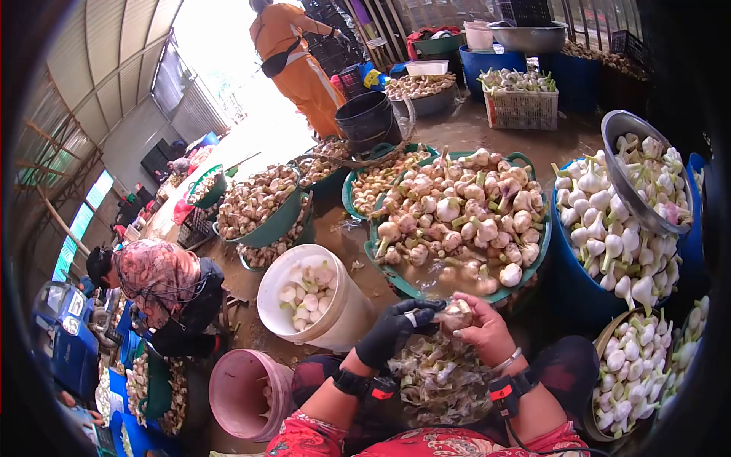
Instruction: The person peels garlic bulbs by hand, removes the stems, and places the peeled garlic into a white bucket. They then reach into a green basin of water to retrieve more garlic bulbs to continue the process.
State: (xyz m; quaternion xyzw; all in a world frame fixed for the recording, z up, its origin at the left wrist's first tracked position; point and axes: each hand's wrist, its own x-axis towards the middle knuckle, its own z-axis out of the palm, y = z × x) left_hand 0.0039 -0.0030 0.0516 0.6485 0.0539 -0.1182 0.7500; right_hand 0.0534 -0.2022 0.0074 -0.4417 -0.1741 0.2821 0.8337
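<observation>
I have the right grip (487,333), a bare hand, closed around a garlic bulb (457,314), pinching it between thumb and fingers. The left grip (395,329), in a black glove, meets the bulb from the other side with its fingertips; I cannot tell whether they clamp it or only press on it. The bulb is up between both grips, above the lap and just past the near edge of a green tub (371,250) heaped with brownish bulbs and some murky water.

Below the wrists lies a loose pile of papery skins (434,385), so I judge the step in hand to be stripping the outer layers from this one bulb. To the left, a white bucket (354,308) holds paler bulbs, and beside it a pink bucket (236,396) tips towards me.

As I read it, the next move calls for a steady right grip, turning the bulb slightly, while the left works at the loose skin. Pressing too hard could split the cloves apart; too lightly, and a damp bulb might slip.
</observation>
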